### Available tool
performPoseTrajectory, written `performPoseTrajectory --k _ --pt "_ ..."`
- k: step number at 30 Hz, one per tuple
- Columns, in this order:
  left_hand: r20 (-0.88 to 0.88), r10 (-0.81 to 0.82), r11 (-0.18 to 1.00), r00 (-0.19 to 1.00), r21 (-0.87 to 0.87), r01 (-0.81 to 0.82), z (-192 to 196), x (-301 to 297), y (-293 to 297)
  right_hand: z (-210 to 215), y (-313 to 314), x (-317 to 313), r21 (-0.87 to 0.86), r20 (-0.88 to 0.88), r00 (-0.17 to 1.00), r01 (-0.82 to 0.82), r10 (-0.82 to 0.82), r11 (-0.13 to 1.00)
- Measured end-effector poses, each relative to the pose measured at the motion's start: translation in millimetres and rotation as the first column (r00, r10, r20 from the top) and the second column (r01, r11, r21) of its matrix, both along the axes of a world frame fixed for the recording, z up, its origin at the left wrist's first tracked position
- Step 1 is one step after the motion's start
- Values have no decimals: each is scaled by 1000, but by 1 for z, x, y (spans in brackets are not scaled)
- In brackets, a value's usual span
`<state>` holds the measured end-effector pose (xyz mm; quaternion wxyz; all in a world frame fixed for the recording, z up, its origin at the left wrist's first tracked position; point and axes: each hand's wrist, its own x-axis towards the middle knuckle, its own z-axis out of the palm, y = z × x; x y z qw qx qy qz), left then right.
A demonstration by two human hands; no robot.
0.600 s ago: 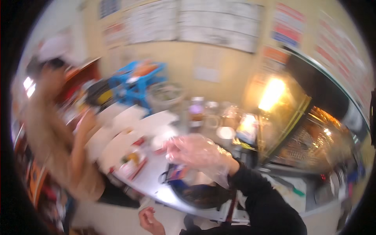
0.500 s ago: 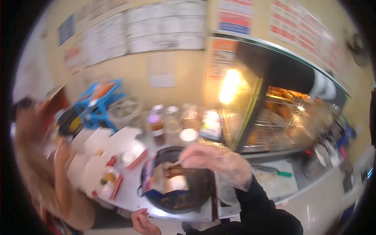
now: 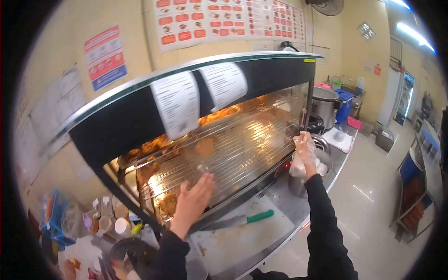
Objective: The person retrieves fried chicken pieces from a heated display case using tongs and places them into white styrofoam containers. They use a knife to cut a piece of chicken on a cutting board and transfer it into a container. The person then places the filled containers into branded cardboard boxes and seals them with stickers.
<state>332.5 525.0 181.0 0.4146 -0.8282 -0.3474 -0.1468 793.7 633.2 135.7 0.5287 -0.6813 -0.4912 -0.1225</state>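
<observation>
Bare, with fingers stretched out, my left hand (image 3: 193, 200) is raised at the glass front of a heated display cabinet (image 3: 219, 158), close to a small knob (image 3: 201, 169). Whether it touches the glass, I cannot tell. Behind the glass, fried food (image 3: 154, 151) lies around wire racks under warm light. My right hand (image 3: 304, 151) wears a clear plastic glove and is at the cabinet's right end, over a metal pot (image 3: 298, 184) holding white rounded pieces. Its fingers look bunched together; what they grip, if anything, is hidden.
A green-handled knife (image 3: 242, 219) lies on a white cutting board (image 3: 247, 235) below the cabinet. Two printed slips (image 3: 176, 103) hang over its front. A black round pan (image 3: 133, 256) and several bottles are lower left. Beyond the pot stand a large steel cooker (image 3: 325, 105) and blue container (image 3: 344, 105).
The view has swung right toward the cabinet. My gloved hand has gone from above the black pan to the cabinet's right end. My left hand has risen to its glass front.
</observation>
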Motion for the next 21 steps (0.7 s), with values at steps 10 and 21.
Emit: performPoseTrajectory --k 10,21 --pt "-86 186 982 979 -11 -188 -12 -23 -7 -1 113 93 -103 166 957 257 -238 961" --pt "66 414 909 908 -81 -409 -29 -113 -58 13 85 36 -138 189 978 119 -92 983"
